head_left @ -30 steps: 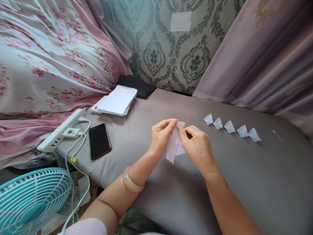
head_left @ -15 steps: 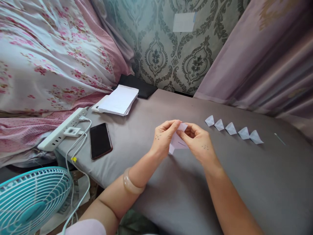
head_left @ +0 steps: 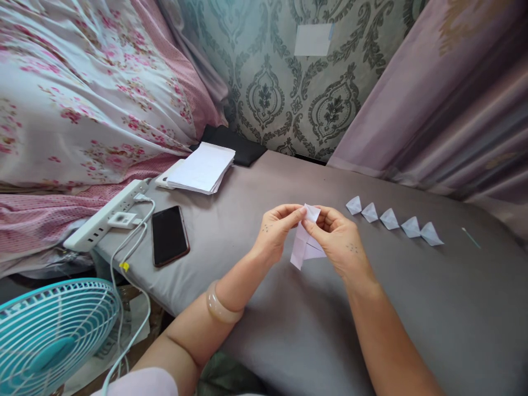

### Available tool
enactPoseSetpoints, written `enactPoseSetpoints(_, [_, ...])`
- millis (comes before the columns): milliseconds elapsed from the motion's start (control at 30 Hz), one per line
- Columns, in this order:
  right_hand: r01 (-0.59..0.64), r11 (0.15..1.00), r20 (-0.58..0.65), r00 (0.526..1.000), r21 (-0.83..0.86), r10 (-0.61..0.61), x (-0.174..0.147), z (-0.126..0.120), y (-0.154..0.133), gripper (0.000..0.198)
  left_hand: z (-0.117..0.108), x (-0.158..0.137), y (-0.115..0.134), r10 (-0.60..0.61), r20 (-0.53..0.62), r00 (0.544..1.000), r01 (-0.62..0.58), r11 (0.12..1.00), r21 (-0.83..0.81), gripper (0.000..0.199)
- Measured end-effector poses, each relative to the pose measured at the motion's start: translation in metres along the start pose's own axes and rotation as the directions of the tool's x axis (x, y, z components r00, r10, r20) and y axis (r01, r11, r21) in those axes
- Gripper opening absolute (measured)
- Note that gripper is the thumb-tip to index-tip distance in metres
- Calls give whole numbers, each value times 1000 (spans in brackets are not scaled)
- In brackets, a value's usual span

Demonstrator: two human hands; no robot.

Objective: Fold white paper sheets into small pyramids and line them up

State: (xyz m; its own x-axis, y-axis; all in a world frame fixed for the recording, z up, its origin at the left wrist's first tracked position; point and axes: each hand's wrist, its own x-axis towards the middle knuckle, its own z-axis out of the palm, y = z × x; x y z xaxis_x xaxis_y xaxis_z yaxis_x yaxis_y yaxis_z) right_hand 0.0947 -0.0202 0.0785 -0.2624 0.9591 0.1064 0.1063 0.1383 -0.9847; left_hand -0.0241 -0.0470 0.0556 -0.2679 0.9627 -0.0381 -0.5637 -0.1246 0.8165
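Note:
Between my two hands is a partly folded piece of white paper (head_left: 300, 250), held up over the grey-covered surface (head_left: 313, 324). My left hand (head_left: 277, 230) pinches its upper left part between thumb and fingers. From the other side, my right hand (head_left: 337, 234) grips it, the thumb pressed near the top flap. A strip of the paper hangs below the hands, with a dark line across it. The fingertips behind the sheet are hidden. To the right lies a row of several folded paper pieces (head_left: 389, 219), each with a pointed shape.
A stack of white paper (head_left: 202, 168) lies at the back left beside a black flat item (head_left: 243, 146). Nearer are a phone (head_left: 169, 236), a power strip (head_left: 108, 214) with white cables, and a blue fan (head_left: 58, 341). A thin cotton swab (head_left: 471, 237) lies far right.
The folded paper has turned and tilted between my hands, so its lower strip now shows more. My right hand has shifted slightly right. The row of folded pieces stays put.

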Motion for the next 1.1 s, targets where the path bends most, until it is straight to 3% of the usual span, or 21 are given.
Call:
enactPoseSetpoints(333, [18,1000,23,1000,10,-18,-3,4,0,35,-1,0,1,27,-27,999,-28,999,-33,18])
enactPoseSetpoints(567, [150,982,-20,988,-112,-153,-4,5,6,27,-1,2,1,0,-48,999,-3,998,-70,22])
enactPoseSetpoints(1100, [245,950,-15,967,-195,-253,-9,9,1,29,-1,2,6,-78,-57,995,70,990,-124,25])
